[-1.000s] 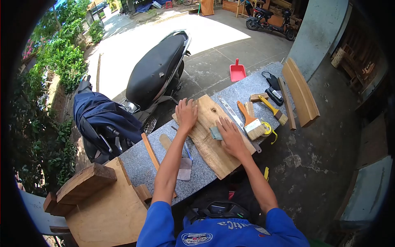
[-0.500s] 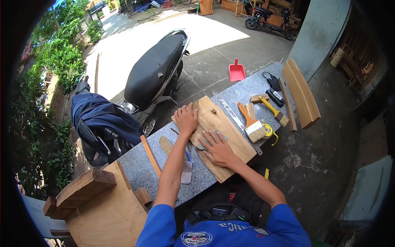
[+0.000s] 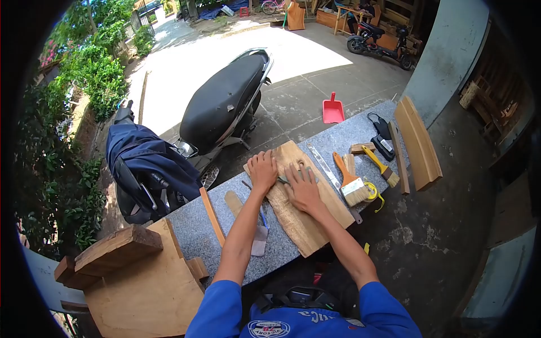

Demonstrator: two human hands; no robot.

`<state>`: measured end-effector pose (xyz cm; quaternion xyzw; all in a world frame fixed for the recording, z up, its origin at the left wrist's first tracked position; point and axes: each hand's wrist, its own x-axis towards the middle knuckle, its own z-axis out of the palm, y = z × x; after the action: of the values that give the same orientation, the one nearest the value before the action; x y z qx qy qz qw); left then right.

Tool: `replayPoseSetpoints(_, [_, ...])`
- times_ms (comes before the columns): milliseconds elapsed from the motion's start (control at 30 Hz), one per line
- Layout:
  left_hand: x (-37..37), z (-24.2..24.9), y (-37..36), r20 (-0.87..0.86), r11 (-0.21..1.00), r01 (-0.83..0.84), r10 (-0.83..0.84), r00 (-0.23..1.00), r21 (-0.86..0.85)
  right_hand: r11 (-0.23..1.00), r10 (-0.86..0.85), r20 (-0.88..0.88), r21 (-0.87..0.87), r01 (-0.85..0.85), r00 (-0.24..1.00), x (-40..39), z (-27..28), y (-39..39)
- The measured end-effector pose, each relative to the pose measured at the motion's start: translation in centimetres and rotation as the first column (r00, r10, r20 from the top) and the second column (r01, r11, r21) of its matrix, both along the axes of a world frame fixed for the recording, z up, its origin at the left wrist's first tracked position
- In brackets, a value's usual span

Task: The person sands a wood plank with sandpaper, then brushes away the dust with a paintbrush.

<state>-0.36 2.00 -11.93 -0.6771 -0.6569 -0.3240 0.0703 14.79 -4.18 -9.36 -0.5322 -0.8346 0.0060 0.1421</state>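
A wide wooden board with a knot near its far end lies on the grey speckled stone table. My left hand rests flat on the board's far left edge, fingers stretched out. My right hand lies spread on the board beside it, pressing a grey-green piece of what looks like sandpaper. Most of that sheet is hidden under the palm and fingers. Left of the board are a narrow wooden strip, a flat rounded wooden piece and a pale scrap.
Right of the board lie a metal ruler, an orange-handled brush, a yellow-handled brush and a yellow tape measure. Thick planks stand at the table's right end. A motorbike and a red dustpan are beyond.
My right hand has slid with the sandpaper up the board, away from me and closer to my left hand. My left hand stays on the board's edge. The view has shifted slightly.
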Motion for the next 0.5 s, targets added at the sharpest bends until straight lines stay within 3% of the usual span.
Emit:
replayPoseSetpoints(100, [0.0,0.3,0.5,0.014,1.000,-0.011,0.011,1.000,-0.029,0.903,0.419,-0.073,-0.076,-0.424,0.905,1.6,0.2,-2.5])
replayPoseSetpoints(233, [0.6,0.6,-0.2,0.016,0.998,-0.024,0.025,1.000,-0.056,0.997,-0.074,0.041,-0.005,0.074,0.996,2.5,1.2,-2.8])
replayPoseSetpoints(300, [0.4,0.6,0.0,0.009,0.998,-0.036,0.036,0.999,-0.058,0.967,0.246,0.018,-0.067,-0.245,0.969,2.6,1.2,-5.8])
replayPoseSetpoints(367, [0.4,0.3,0.3,0.012,0.997,-0.039,0.040,0.999,-0.059,0.859,0.494,-0.057,-0.124,-0.497,0.868,3.8,1.1,-7.4])
replayPoseSetpoints(400, [0.4,0.4,0.4,0.012,0.998,-0.034,0.034,0.999,-0.054,0.945,0.311,-0.047,-0.090,-0.315,0.949,4.2,1.2,-7.1])
replayPoseSetpoints(500, [0.6,0.3,0.1,0.033,0.998,-0.027,0.029,0.999,-0.057,0.999,0.048,0.074,-0.011,-0.047,0.996,3.7,1.3,-7.6])
